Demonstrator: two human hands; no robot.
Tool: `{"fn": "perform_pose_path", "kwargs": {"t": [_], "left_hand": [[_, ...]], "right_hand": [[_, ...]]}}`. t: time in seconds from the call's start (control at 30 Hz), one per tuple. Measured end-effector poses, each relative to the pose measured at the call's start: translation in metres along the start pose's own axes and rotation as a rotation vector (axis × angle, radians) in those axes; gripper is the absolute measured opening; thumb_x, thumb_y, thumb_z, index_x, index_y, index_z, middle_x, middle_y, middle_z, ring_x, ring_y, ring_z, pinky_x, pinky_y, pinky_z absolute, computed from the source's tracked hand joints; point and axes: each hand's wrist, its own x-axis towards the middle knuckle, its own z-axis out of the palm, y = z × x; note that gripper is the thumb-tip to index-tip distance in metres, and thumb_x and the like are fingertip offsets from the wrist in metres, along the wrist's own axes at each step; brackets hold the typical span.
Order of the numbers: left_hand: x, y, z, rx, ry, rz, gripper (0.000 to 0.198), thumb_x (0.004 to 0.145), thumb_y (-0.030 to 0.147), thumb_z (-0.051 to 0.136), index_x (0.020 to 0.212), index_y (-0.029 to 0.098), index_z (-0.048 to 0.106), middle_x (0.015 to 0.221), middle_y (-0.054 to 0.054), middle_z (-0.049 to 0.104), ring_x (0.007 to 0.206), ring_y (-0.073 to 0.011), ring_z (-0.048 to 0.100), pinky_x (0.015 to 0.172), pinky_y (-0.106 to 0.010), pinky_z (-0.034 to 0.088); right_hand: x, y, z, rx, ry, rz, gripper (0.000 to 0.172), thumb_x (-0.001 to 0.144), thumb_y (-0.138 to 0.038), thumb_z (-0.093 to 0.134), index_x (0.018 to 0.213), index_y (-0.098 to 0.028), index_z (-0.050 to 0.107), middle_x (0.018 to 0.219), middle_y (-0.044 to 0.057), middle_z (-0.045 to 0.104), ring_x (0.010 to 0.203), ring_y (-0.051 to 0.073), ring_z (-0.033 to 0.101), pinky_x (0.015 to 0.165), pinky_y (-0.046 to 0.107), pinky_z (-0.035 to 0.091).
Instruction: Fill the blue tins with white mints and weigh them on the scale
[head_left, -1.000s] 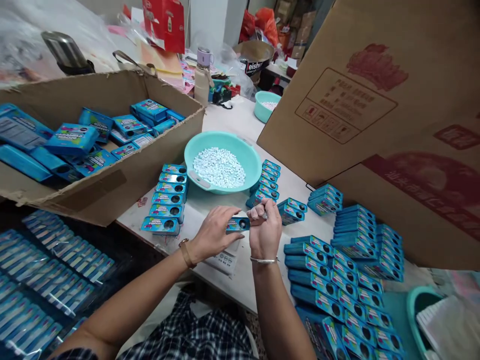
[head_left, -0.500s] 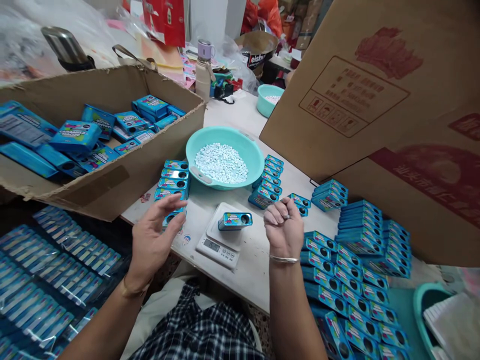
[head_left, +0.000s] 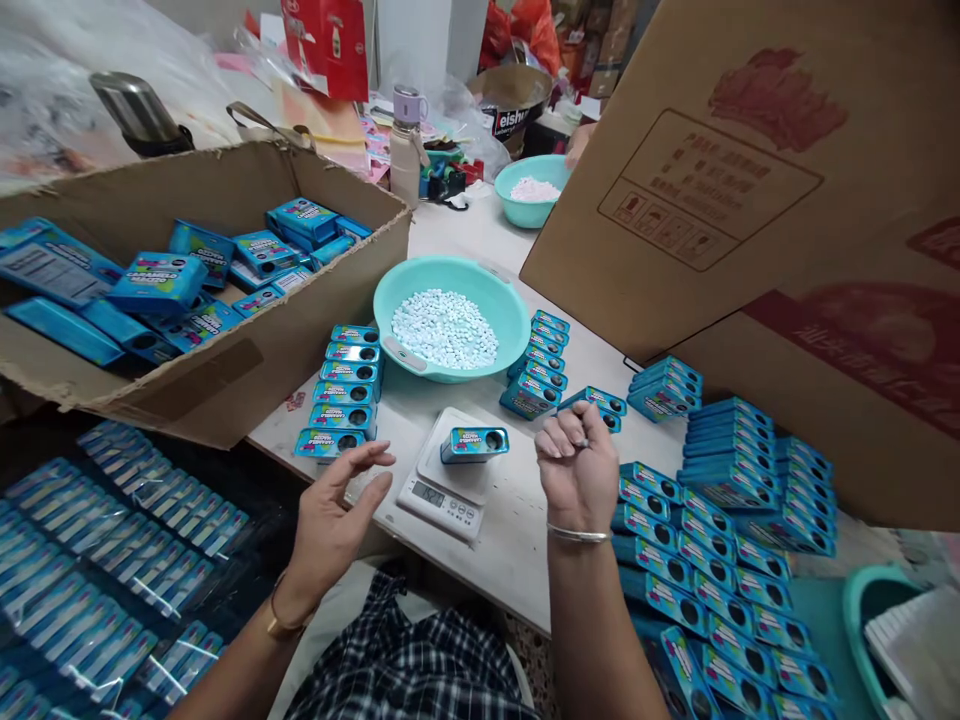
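A blue candy tin with a round dark opening stands on the white digital scale. To the left of the scale, my left hand hovers open, thumb and fingers apart, holding nothing. On the other side, my right hand is closed with the palm side up; a tiny pale bit shows at its fingertips, too small to name. Behind the scale sits a turquoise bowl of small pale-blue candies. Blue tins form a row left of the bowl, and another row of tins stands on its right.
An open cardboard box with loose tins is at the left. Below it, wrapped rows of tins lie low. Many tins fill the right side, before a large carton. Another person's hand shows by a second bowl.
My left hand has moved right and down, away from the left row of tins towards the scale. My right hand stays closed. The far bowl has shifted left. The scale's digits differ.
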Motion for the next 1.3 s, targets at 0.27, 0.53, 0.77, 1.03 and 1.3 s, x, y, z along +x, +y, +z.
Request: {"fn": "perform_pose_path", "kwargs": {"t": [0.27,0.53,0.77,1.03,1.3], "left_hand": [[-0.007,-0.014,0.005,0.01,-0.039,-0.045,0.034,0.087,0.036,0.062,0.118,0.022,0.061,0.107,-0.006,0.068,0.109,-0.0216,0.061,0.102,-0.038,0.043],[-0.012,-0.027,-0.003,0.029,-0.039,-0.107,0.038,0.087,0.038,0.061,0.12,0.021,0.059,0.109,-0.008,0.068,0.106,-0.0224,0.062,0.1,-0.04,0.045],[-0.013,-0.031,-0.002,0.04,-0.039,-0.107,0.038,0.086,0.04,0.061,0.119,0.021,0.06,0.107,-0.007,0.069,0.102,-0.0213,0.063,0.094,-0.035,0.047],[-0.018,-0.03,-0.001,0.035,-0.059,-0.163,0.038,0.086,0.042,0.061,0.119,0.022,0.06,0.107,-0.006,0.069,0.104,-0.0206,0.063,0.093,-0.033,0.047],[-0.019,-0.031,0.001,0.039,-0.065,-0.143,0.039,0.086,0.042,0.061,0.119,0.021,0.06,0.107,-0.007,0.069,0.102,-0.0202,0.063,0.096,-0.035,0.046]], "right_hand": [[0.003,0.036,0.018,-0.19,-0.024,-0.09,0.016,0.087,-0.033,0.06,0.08,-0.019,0.056,0.052,-0.011,0.031,0.043,0.005,0.029,0.049,0.018,0.037],[0.002,0.043,0.017,-0.299,-0.01,-0.158,0.02,0.086,-0.04,0.061,0.08,-0.021,0.055,0.054,-0.01,0.035,0.049,0.006,0.04,0.069,0.026,0.05],[0.006,0.046,0.015,-0.268,0.002,-0.182,0.026,0.084,-0.046,0.063,0.081,-0.022,0.054,0.055,-0.01,0.037,0.05,0.007,0.043,0.058,0.023,0.046],[0.005,0.049,0.012,-0.329,-0.022,-0.25,0.027,0.087,-0.048,0.06,0.082,-0.022,0.055,0.053,-0.01,0.038,0.054,0.009,0.051,0.065,0.027,0.052],[0.006,0.049,0.012,-0.322,-0.001,-0.264,0.03,0.086,-0.051,0.059,0.084,-0.022,0.054,0.054,-0.01,0.043,0.058,0.01,0.057,0.072,0.033,0.057]]}}
